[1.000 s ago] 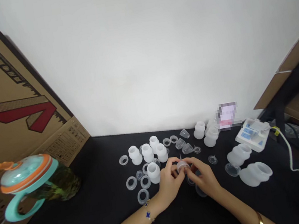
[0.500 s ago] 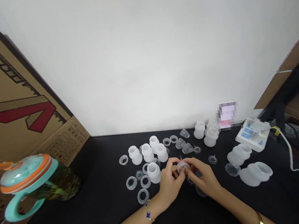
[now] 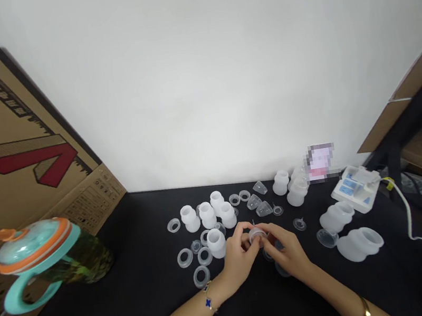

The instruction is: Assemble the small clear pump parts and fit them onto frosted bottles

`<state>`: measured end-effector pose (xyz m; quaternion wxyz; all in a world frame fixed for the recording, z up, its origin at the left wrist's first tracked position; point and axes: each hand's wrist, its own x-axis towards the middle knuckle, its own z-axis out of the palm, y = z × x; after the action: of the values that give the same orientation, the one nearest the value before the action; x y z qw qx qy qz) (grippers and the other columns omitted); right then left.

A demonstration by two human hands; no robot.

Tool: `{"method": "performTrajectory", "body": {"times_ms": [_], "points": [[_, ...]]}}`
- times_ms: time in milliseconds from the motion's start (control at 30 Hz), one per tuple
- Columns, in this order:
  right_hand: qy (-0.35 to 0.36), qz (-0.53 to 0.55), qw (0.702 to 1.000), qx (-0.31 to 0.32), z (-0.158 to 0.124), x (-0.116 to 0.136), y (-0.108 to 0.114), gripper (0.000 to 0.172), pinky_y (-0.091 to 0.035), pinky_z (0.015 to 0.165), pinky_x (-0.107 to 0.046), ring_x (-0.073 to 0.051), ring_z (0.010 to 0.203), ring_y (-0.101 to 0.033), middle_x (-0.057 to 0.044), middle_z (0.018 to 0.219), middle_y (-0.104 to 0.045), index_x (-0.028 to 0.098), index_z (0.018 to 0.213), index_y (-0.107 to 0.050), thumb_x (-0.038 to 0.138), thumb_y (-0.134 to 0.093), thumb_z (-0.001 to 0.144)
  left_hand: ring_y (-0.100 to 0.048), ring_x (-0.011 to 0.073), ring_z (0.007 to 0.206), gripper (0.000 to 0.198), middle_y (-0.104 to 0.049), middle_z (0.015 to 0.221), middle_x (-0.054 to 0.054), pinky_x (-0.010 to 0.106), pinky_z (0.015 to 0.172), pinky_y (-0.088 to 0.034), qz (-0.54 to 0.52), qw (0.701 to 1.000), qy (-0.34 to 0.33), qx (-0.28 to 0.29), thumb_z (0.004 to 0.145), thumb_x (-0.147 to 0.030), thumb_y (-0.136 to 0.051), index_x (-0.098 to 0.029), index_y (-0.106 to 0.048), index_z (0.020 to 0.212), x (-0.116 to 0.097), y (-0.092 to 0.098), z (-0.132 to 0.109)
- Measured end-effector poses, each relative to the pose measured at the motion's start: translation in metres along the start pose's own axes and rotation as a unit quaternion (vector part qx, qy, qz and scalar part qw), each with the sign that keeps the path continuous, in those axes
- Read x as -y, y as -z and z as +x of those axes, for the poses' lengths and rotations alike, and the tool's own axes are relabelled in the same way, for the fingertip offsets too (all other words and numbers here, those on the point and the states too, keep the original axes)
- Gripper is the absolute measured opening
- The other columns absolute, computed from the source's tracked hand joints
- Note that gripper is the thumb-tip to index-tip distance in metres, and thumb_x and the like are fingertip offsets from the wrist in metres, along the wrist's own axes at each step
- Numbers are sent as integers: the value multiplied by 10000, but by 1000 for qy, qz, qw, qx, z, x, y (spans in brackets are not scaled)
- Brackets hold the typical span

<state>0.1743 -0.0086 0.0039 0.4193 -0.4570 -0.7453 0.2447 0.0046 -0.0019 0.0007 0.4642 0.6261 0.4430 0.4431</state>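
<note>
Both my hands meet over the black tabletop (image 3: 151,285) and pinch one small translucent plastic cap (image 3: 257,235) between their fingertips. My left hand (image 3: 239,256) grips it from the left, my right hand (image 3: 286,254) from the right, fingers curled. Just left of my left hand stands a white bottle-shaped part (image 3: 216,242). Clear rings (image 3: 201,276) lie near my left wrist. Small clear discs lie partly hidden under my right hand.
Several white bottle-shaped parts (image 3: 207,214), rings and clear cones (image 3: 259,188) are scattered behind the hands. Larger white bottles (image 3: 360,244) lie at right, near a white device (image 3: 355,189) with a cable (image 3: 415,232). A teal-and-orange lidded mug (image 3: 46,259) and a cardboard box (image 3: 13,152) stand at left.
The hands keep their pinch on the small cap with only slight finger shifts. The camera view has drifted a little.
</note>
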Motion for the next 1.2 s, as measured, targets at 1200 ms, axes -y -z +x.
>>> {"method": "performTrajectory", "body": {"times_ms": [1200], "points": [[-120,287,950,8,9,3,9,281,-555,553,-276,-184,700,-675,-76,1028,-759,219,912,-775,481,-783,810,-452,77,289,447,-656,517,-54,140,335,-282,-232,968,87,46,799,-511,-744,-225,-431,941,9,-1,11]]}}
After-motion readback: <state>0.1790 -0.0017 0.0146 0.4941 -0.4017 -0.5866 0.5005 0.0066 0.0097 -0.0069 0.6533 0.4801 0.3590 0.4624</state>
